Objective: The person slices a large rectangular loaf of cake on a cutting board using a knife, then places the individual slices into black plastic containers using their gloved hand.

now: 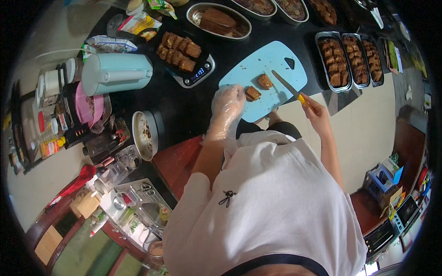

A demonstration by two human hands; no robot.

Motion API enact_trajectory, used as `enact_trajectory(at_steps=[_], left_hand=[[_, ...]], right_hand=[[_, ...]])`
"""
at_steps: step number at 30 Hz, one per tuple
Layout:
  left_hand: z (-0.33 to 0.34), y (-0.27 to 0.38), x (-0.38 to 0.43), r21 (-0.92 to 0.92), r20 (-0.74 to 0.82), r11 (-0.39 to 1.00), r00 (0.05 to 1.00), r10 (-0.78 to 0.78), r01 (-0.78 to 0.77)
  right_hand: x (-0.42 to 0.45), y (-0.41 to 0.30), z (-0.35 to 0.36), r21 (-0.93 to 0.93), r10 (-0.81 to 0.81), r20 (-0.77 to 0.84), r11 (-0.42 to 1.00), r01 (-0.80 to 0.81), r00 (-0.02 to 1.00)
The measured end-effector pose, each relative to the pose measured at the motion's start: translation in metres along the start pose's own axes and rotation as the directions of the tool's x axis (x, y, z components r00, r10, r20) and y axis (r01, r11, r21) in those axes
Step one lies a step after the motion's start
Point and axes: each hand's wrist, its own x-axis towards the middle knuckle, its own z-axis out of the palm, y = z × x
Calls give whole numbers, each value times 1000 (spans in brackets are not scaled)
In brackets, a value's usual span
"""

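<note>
My right hand (316,115) grips a knife (286,84) by its yellow handle, its blade reaching over a light blue cutting board (238,72). In a clear plastic glove, my left hand (228,100) is at the board's left edge with its fingers curled; whether anything is inside them is hidden. Two brown cake pieces lie on the board: the nearer piece (252,94) beside my left hand, the farther piece (265,81) close to the blade. Crumbs are scattered around them. Beyond the board's left side, a digital kitchen scale (197,77) carries a black tray of cut cake (179,50).
Three trays of cut cake, including a foil tray (333,62), stand at the right. An oval metal tin (219,20) holds uncut cake at the back. To the left are a pale blue pitcher (117,74), a pink bowl (89,103) and a used oval tin (144,134).
</note>
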Motion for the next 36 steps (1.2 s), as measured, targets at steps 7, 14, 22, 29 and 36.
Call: enact_trajectory(at_steps=[7,14,22,29,36], left_hand=[[11,32,0,-127,81,951,959,-273,281],[17,23,10,5,-136,1000,990,30,-29],[19,31,18,-140,-215,975,967,138,-170],[-54,22,17,-436,-141,896,977,-159,83],[-138,-66,55,82,-249,997,968,20,1]], right_hand=[[3,2,6,24,33,7,999,-33,999],[7,11,9,31,-29,0,999,29,1000],[7,9,3,-16,-16,2,1000,16,1000],[9,12,-1,-12,9,-11,1000,-9,1000],[12,2,4,-56,-21,15,998,22,1000]])
